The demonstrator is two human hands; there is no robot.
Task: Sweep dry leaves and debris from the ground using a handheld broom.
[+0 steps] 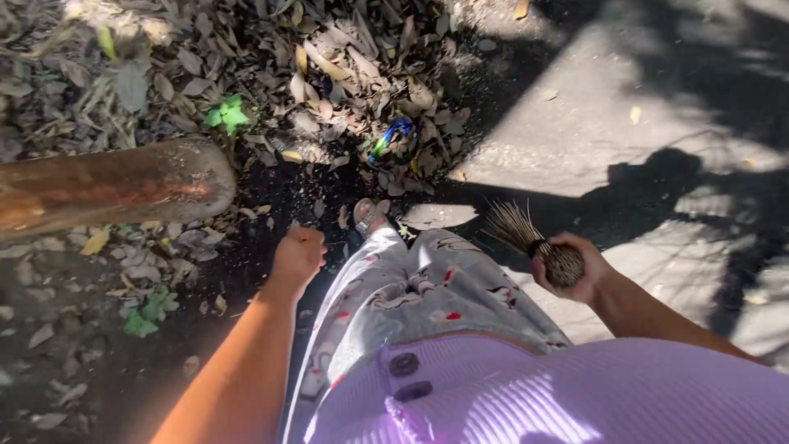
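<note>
Head view: we judge the sweeping paused between strokes, right hand [575, 267] with fingers wrapped around the stick broom [534, 242] held off the ground, left hand [297, 253] fisted empty, dry leaves [345, 74] ahead needing 1 lowered stroke.

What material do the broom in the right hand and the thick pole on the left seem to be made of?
The broom, gripped in the right hand, looks like a bundle of thin, stiff plant ribs, dry and matte: separate brown sticks fan out. The pole seems to be wood or rusty metal; its reddish-brown, worn surface leaves this open.
</note>
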